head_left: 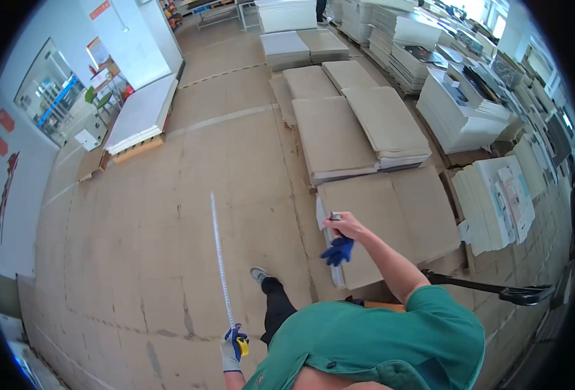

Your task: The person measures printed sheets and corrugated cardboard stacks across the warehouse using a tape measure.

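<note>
My left hand, in a grey and blue work glove, is closed around a yellow tape measure. The tape's white blade sticks out far ahead over the floor. Bare, my right hand is closed, with a dark blue glove hanging from it. A small dark and silvery item shows at its fingertips, too small to name. Beneath that hand lies the left edge of a low stack of brown cardboard sheets. Whether the hand touches the stack I cannot tell.
More cardboard stacks continue ahead in a row. White sheet stacks stand to the right. A black handle juts out at my right side. On the left, a pallet of white sheets stands near the wall. Brown floor stretches between.
</note>
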Demonstrator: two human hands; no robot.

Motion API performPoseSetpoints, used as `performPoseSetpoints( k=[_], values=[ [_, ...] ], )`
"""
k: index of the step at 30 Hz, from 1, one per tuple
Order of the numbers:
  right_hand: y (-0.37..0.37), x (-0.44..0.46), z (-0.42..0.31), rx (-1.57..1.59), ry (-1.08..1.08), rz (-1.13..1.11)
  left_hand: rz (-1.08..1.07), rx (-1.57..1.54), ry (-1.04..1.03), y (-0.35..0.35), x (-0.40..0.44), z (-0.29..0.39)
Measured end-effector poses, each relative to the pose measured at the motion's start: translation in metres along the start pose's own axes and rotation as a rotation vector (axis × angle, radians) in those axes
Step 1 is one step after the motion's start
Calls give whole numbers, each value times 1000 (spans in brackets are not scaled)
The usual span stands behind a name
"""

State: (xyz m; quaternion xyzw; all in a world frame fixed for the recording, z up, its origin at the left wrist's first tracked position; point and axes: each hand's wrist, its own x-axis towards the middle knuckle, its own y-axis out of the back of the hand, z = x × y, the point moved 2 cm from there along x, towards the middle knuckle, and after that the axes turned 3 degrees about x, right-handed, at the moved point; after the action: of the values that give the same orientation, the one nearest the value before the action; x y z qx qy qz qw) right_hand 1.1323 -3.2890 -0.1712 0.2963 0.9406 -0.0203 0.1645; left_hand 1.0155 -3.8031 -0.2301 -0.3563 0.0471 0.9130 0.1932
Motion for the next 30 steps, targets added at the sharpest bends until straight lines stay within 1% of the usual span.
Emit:
performPoseSetpoints(
  k=[1,2,3,4,5,6,7,8,9,10,11,12,13,14,15,17,18,19,20,21,22,23,25,26,27,28,29,30],
  values=[
    [12,19,10,-143,-60,34,-69,24,-10,1,31,29],
    [21,32,30,-276,-133,66,-74,51,-1,11,68,52],
    [31,38,55,-391,-207,149,-108,92,-21,17,111,73],
    [54,48,113,-569,-431,214,-149,117,-45,12,147,98],
    [64,31,132,-605,-544,254,-165,122,-35,1,167,135],
    [84,12,181,-632,-741,335,-224,172,-31,-13,190,173],
    [102,-8,236,-670,-812,304,-279,223,-35,-29,218,213],
    [111,-39,294,-322,-907,438,-281,238,-31,-43,247,249],
    [109,-60,312,-359,-978,460,-338,291,-34,-55,273,279],
    [90,-69,291,-412,-1039,479,-397,343,-34,-66,301,309],
    [72,-71,269,-280,-1113,552,-396,359,-20,-79,329,338],
    [53,-68,251,-151,-1186,623,-445,406,-18,-94,355,365],
    [36,-51,231,-149,-1199,616,-493,444,-20,-108,382,388],
    [21,-26,211,-96,-1079,582,-490,444,-10,-123,411,406],
    [-1,2,174,-39,-964,546,-512,444,-13,-135,438,421],
    [-38,77,81,71,-569,592,-558,430,-23,-164,488,450],
    [8,78,184,67,-569,588,-554,426,-22,-181,512,471],
    [-8,180,236,222,-1000,750,-555,420,-12,-196,530,490],
    [-1,237,171,235,-878,482,-553,419,7,-204,543,507],
    [6,297,101,-66,-945,472,-553,417,26,-211,556,526],
    [20,346,93,0,-853,537,-548,425,38,-218,571,548],
    [23,397,20,35,-606,569,-551,420,45,-228,585,570],
    [52,491,-45,-34,-529,528,-560,401,58,-248,620,607],
    [62,532,-72,30,-430,549,-562,405,67,-256,642,621],
    [70,573,-120,94,-324,573,-564,406,48,-266,672,639],
    [87,609,-149,35,-313,579,-567,412,29,-276,702,656],
    [93,636,-163,-18,-313,583,-568,424,20,-282,730,671],
    [90,654,-160,1,-333,591,-570,448,37,-287,755,686]
  ],
)
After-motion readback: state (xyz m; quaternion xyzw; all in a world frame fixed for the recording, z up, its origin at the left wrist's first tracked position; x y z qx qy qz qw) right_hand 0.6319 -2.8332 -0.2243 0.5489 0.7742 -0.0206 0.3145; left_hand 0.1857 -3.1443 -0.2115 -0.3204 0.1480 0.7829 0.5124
